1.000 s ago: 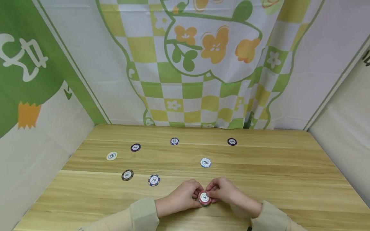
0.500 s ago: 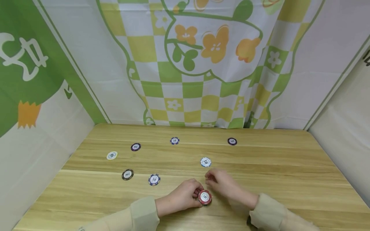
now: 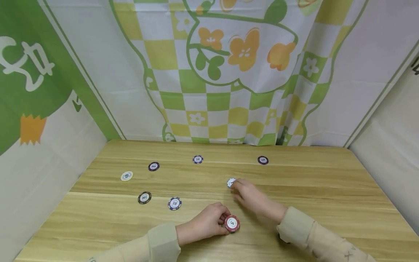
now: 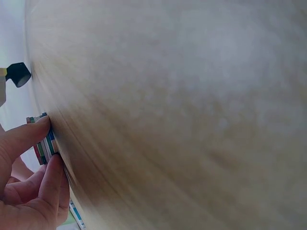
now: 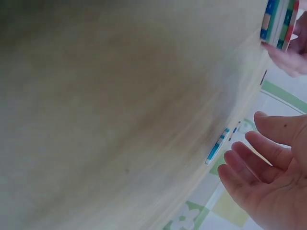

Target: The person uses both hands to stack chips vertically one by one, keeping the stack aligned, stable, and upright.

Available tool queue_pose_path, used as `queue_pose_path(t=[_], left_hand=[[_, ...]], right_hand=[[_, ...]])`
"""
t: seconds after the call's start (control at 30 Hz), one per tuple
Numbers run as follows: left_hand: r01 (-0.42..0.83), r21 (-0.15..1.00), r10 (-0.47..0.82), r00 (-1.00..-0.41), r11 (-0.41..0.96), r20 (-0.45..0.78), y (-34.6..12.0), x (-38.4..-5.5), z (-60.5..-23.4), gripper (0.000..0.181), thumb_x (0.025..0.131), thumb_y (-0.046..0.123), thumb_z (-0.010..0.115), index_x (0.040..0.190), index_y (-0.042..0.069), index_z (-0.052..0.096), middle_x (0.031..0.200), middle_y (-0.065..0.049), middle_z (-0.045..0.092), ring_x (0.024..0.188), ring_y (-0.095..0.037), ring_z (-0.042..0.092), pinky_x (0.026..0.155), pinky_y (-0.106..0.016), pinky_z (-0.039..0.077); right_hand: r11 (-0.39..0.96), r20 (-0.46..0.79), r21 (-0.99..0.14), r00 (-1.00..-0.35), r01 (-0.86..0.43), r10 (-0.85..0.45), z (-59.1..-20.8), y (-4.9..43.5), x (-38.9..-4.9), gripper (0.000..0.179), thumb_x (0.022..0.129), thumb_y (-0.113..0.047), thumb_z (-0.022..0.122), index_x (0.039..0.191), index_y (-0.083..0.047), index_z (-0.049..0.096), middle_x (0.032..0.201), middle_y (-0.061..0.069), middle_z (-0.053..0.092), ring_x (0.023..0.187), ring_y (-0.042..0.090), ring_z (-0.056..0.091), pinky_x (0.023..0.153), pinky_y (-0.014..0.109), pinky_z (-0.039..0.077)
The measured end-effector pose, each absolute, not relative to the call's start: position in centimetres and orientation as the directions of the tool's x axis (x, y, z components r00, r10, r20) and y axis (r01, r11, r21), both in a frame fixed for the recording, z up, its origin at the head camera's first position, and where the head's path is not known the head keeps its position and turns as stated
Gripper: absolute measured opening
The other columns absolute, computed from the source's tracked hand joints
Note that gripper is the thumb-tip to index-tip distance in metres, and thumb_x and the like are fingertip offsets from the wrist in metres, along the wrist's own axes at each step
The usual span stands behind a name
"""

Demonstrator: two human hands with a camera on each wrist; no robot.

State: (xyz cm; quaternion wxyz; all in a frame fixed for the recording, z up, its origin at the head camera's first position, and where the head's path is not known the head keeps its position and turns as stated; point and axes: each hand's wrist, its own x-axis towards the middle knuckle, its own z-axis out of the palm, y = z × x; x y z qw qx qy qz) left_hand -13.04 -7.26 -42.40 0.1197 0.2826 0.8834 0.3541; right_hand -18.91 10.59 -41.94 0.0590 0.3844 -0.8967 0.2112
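A short stack of poker chips (image 3: 232,223), with a red 5 chip on top, stands near the front of the wooden table. My left hand (image 3: 207,222) grips its left side; in the left wrist view the thumb and fingers pinch the stack's layered edges (image 4: 46,143). Farther back, my right hand (image 3: 253,198) is over a light-blue 10 chip (image 3: 230,181), its fingertips hiding the chip's right part. The right wrist view has this hand (image 5: 268,167) with fingers loosely bent and apart from the thumb, the blue-edged chip (image 5: 217,146) lying beyond them.
Singly on the table lie a dark blue 10 chip (image 3: 175,203), a black 100 chip (image 3: 144,198), a yellow-edged chip (image 3: 127,176), a purple chip (image 3: 154,166), another blue 10 chip (image 3: 198,159) and a dark chip (image 3: 263,160). A patterned curtain (image 3: 217,102) hangs behind.
My right hand has let go of the stack and moved away from me to the light-blue chip. The left hand has stayed at the stack.
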Motion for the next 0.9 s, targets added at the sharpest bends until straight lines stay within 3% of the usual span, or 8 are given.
queue_pose_path(t=[0.4,0.6,0.9], left_hand=[[0.417,0.690,0.584,-0.811,0.591,-0.011,-7.3,-13.1,-42.5,0.034,0.063,0.006,0.080,0.091,0.000,0.061,0.082,0.005,0.050,0.072,0.001,0.050,0.065,-0.008,0.045],[0.412,0.692,0.584,-0.811,0.593,-0.017,-7.3,-13.1,-42.4,0.034,0.064,0.006,0.080,0.091,0.000,0.061,0.082,0.004,0.051,0.073,0.001,0.050,0.066,-0.008,0.046],[0.422,0.681,0.586,-0.810,0.598,-0.012,-7.3,-13.1,-42.3,0.034,0.064,0.007,0.080,0.092,0.001,0.062,0.082,0.005,0.050,0.073,0.001,0.049,0.066,-0.008,0.046]], right_hand=[[0.655,0.117,-0.268,-0.699,-0.706,-0.705,-41.6,10.1,-20.1,0.039,0.082,-0.005,0.063,0.118,0.007,0.053,0.123,0.023,0.051,0.112,0.036,0.049,0.095,0.043,0.042],[0.659,0.037,-0.225,-0.683,-0.717,-0.730,-41.1,9.9,-20.4,0.040,0.084,-0.006,0.062,0.120,0.006,0.051,0.127,0.024,0.047,0.115,0.037,0.047,0.095,0.044,0.041],[0.653,0.018,-0.215,-0.671,-0.726,-0.741,-41.3,10.1,-20.8,0.037,0.086,-0.006,0.060,0.122,0.002,0.052,0.128,0.022,0.047,0.116,0.036,0.046,0.094,0.043,0.043]])
